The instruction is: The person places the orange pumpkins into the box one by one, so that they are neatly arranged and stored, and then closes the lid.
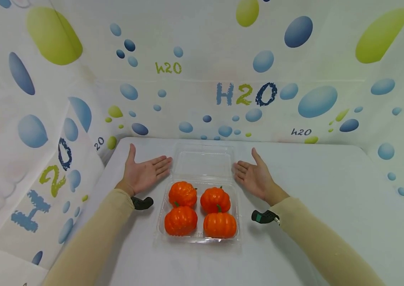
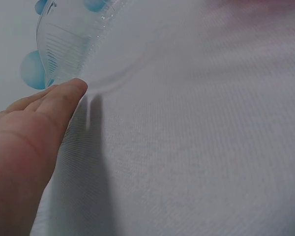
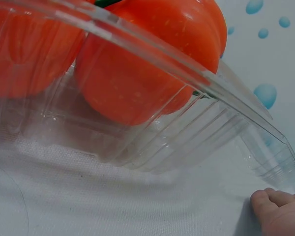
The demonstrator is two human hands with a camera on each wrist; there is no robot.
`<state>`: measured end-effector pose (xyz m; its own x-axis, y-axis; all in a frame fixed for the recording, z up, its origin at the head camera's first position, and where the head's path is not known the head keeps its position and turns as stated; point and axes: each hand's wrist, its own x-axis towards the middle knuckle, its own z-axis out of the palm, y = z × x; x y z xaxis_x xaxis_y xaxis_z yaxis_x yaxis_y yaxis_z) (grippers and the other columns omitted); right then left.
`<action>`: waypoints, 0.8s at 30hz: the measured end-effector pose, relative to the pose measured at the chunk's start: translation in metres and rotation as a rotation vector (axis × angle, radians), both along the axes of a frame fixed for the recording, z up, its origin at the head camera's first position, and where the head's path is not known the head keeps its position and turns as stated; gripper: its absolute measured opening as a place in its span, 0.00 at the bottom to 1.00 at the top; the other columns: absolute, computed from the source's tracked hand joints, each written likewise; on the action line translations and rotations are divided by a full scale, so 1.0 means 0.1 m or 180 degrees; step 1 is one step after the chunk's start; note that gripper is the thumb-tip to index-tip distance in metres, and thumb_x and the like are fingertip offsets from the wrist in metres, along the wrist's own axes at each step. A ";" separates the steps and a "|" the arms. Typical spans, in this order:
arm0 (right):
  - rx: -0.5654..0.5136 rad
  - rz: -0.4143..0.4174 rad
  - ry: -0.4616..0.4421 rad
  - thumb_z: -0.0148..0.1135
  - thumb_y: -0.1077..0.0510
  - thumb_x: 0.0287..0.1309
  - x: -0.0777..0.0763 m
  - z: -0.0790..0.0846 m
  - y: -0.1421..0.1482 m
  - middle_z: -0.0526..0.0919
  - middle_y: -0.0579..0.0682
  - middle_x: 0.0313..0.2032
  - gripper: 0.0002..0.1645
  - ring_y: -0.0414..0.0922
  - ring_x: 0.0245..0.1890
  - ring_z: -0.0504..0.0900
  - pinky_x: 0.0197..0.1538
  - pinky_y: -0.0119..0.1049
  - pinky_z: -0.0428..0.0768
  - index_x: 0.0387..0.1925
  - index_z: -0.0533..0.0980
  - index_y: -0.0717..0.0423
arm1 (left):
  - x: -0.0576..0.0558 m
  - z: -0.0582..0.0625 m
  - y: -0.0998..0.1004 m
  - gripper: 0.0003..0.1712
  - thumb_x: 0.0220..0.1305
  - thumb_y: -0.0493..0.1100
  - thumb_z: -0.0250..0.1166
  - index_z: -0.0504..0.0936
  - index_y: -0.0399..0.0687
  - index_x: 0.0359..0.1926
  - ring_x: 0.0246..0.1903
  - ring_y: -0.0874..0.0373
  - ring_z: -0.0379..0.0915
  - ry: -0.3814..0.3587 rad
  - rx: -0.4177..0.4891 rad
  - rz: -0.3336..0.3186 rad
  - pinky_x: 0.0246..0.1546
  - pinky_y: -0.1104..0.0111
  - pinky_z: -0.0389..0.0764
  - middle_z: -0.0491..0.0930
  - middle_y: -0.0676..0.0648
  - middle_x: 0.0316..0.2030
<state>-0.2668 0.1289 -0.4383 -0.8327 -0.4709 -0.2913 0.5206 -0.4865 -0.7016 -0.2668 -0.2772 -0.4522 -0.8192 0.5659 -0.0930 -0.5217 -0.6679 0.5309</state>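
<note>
A clear plastic clamshell container lies on the table with its lid folded back, away from me. Several small orange pumpkins with green stems sit in its base in two rows. My left hand is beside the lid's left edge, palm turned up, fingers straight and thumb raised. Mirroring it, my right hand is at the lid's right edge, holding nothing. Fingertips come close to the lid in the left wrist view. In the right wrist view, a pumpkin shows above the container's ribbed wall.
A white cloth covers the table, which stretches farther to the right than to the left. Behind it and at the sides hangs a white backdrop printed with blue and green drops. A dark wrist camera sticks out under the left sleeve.
</note>
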 end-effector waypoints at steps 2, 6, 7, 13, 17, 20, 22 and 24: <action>0.0011 0.0024 0.0018 0.43 0.22 0.66 0.00 0.00 0.00 0.33 0.55 0.80 0.66 0.51 0.79 0.37 0.77 0.43 0.43 0.78 0.28 0.61 | 0.00 0.00 0.00 0.76 0.52 0.87 0.50 0.24 0.43 0.78 0.79 0.50 0.26 0.0009 -0.0023 -0.0015 0.76 0.59 0.36 0.27 0.44 0.80; 0.0038 0.0050 0.0043 0.44 0.21 0.65 -0.01 -0.01 0.00 0.33 0.54 0.80 0.66 0.51 0.79 0.37 0.77 0.43 0.44 0.79 0.29 0.61 | -0.01 -0.01 0.02 0.76 0.52 0.87 0.50 0.25 0.42 0.79 0.79 0.50 0.28 0.0032 -0.0096 -0.0059 0.76 0.58 0.39 0.28 0.44 0.80; 0.0038 0.0054 0.0045 0.44 0.21 0.65 -0.01 -0.01 -0.01 0.33 0.54 0.80 0.66 0.51 0.79 0.37 0.77 0.43 0.44 0.79 0.29 0.61 | -0.01 -0.01 0.02 0.76 0.53 0.87 0.49 0.25 0.41 0.79 0.79 0.50 0.27 0.0041 -0.0099 -0.0082 0.76 0.58 0.38 0.28 0.44 0.80; 0.0080 0.0109 0.0097 0.43 0.21 0.65 -0.01 0.01 -0.02 0.33 0.54 0.80 0.66 0.51 0.79 0.37 0.77 0.43 0.42 0.79 0.29 0.61 | -0.01 -0.01 0.05 0.76 0.53 0.87 0.50 0.25 0.41 0.78 0.79 0.50 0.28 0.0013 -0.0049 -0.0127 0.76 0.60 0.38 0.28 0.44 0.80; 0.0098 0.0063 0.0140 0.43 0.21 0.65 -0.01 0.03 -0.02 0.33 0.53 0.80 0.65 0.51 0.79 0.36 0.77 0.44 0.42 0.79 0.29 0.60 | -0.01 0.01 0.05 0.76 0.52 0.86 0.53 0.27 0.41 0.79 0.79 0.50 0.31 -0.0034 -0.0019 -0.0066 0.76 0.59 0.41 0.31 0.44 0.80; 0.0114 0.0001 0.0234 0.41 0.23 0.68 -0.01 0.06 -0.02 0.34 0.52 0.80 0.62 0.51 0.79 0.37 0.77 0.45 0.43 0.79 0.30 0.59 | -0.01 0.05 0.06 0.76 0.52 0.85 0.54 0.28 0.42 0.79 0.79 0.50 0.33 -0.0039 0.0066 -0.0031 0.76 0.59 0.42 0.33 0.44 0.80; 0.0118 -0.0051 0.0329 0.40 0.24 0.69 0.00 0.07 -0.02 0.37 0.52 0.80 0.60 0.50 0.79 0.40 0.77 0.45 0.44 0.80 0.32 0.59 | -0.01 0.07 0.06 0.76 0.53 0.85 0.55 0.28 0.42 0.79 0.79 0.50 0.33 -0.0007 0.0158 -0.0028 0.76 0.60 0.41 0.33 0.44 0.80; 0.0117 -0.0103 0.0450 0.40 0.25 0.70 0.01 0.09 -0.03 0.40 0.52 0.80 0.58 0.50 0.79 0.42 0.77 0.44 0.46 0.80 0.35 0.59 | 0.01 0.11 0.05 0.75 0.54 0.84 0.55 0.29 0.42 0.79 0.79 0.50 0.33 0.0067 0.0241 -0.0026 0.76 0.60 0.40 0.33 0.44 0.80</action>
